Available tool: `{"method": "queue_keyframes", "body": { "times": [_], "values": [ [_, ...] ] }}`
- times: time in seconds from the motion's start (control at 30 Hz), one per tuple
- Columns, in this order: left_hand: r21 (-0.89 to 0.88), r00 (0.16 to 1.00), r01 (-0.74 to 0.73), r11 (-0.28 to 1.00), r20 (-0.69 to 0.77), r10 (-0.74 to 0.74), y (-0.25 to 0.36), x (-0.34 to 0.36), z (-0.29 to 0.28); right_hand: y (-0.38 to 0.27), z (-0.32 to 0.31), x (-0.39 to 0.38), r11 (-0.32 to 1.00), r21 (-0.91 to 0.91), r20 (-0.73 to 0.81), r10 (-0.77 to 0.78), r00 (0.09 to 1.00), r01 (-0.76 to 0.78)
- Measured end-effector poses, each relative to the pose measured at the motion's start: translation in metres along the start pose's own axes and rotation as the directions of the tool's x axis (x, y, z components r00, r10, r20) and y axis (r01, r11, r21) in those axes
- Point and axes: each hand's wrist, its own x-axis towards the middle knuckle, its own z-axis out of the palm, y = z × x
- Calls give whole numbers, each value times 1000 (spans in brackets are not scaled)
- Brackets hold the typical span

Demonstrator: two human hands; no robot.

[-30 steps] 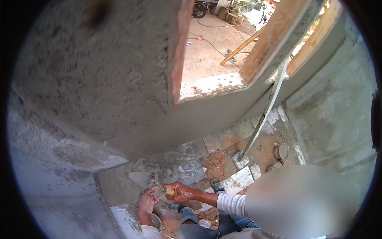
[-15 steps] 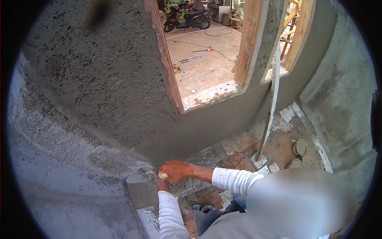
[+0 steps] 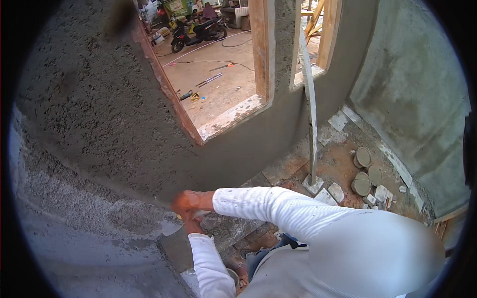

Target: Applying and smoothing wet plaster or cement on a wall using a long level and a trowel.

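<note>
Low against the wet grey plastered wall [image 3: 134, 159], my right hand [image 3: 190, 202] is closed around the yellowish handle of a trowel, its metal blade [image 3: 170, 227] partly showing below, near the wall's bottom edge. My left hand [image 3: 193, 222] is beneath the right one and mostly hidden by it, so its grip is unclear. Both white sleeves reach up from the lower right and lower middle of the head view. A large blurred patch covers the lower right.
A long pale board [image 3: 311, 129] leans upright beside the window's wooden frame [image 3: 261, 59]. Several mortar-filled containers [image 3: 361, 184] and broken white tiles [image 3: 335, 192] lie on the dirty floor at right. Through the opening stand a motorbike [image 3: 198, 35] and tools on the ground.
Both hands have moved up and toward the wall, with the right arm now stretched across the left. The view has shifted, showing more of the yard and the right-hand floor.
</note>
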Motion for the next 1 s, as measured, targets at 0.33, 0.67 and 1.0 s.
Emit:
{"method": "queue_keyframes", "body": {
  "times": [0.33, 0.67, 1.0],
  "values": [
    [-402, 970, 117, 908, 243, -17, 114, -148, 155, 14, -42, -52, 987, 162, -239, 62, 969, -23],
    [1, 935, 33, 999, -354, -31, 52, -223, 26, 93, 61, -154, 876, 482, -355, 187, 916, 9],
    [135, 229, -122, 983, -960, 160, -160, -652, -17, 283, 392, -549, 200, 365, 373, 864, 339, -909]
  ]
}}
